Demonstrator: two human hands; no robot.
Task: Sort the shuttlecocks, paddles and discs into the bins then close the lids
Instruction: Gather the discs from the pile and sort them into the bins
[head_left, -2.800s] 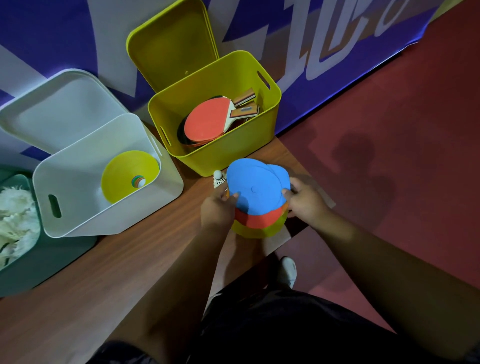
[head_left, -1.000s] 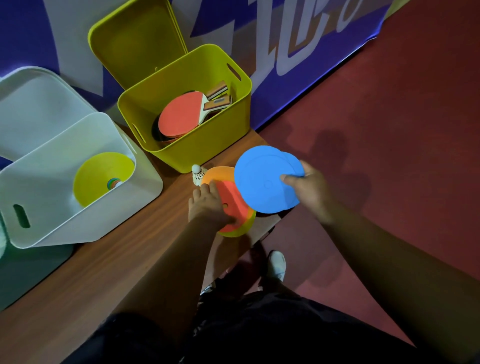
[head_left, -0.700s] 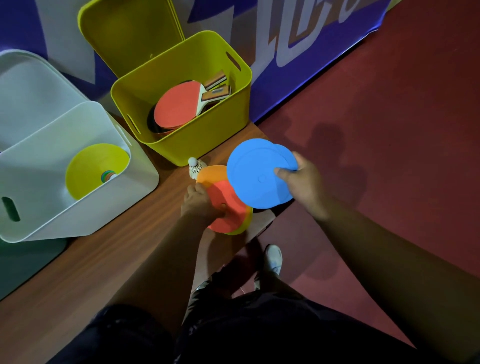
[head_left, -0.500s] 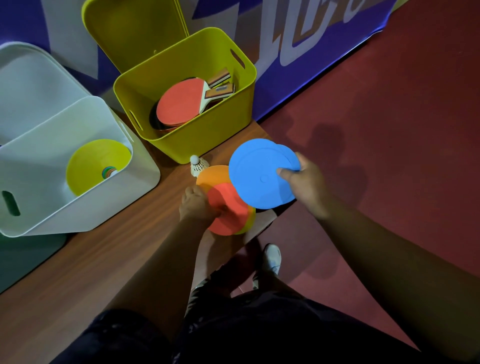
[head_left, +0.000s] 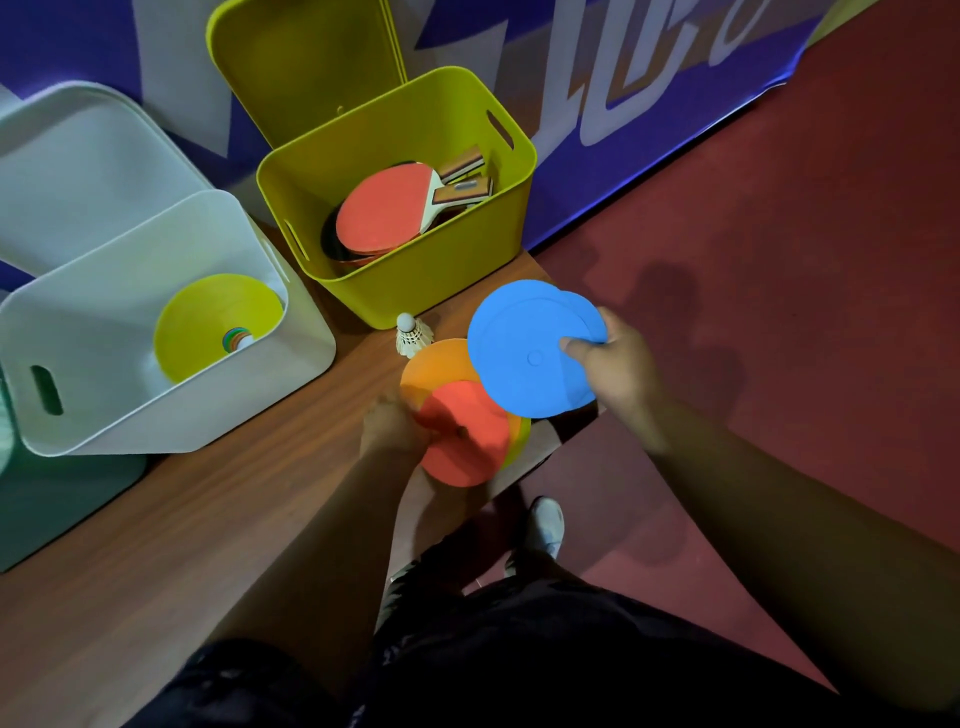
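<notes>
at the right desk (head_left: 208, 519) corner, the right hand (head_left: 618, 374) pinches blue discs (head_left: 519, 358). the left hand (head_left: 392, 431) grips the red disc (head_left: 470, 449), fingers curled.

location type: indoor sports hall or games venue. indicators: red sports-type floor (head_left: 779, 260); blue banner (head_left: 649, 78) with large lettering, running along the wall down to floor level; wooden table (head_left: 182, 545) carrying open storage bins. the yellow bin (head_left: 415, 291) holds table-tennis paddles (head_left: 384, 213). the white bin (head_left: 156, 415) holds stacked marker discs (head_left: 208, 322). a shuttlecock (head_left: 412, 335) stands on the table just beside the yellow bin.
</notes>
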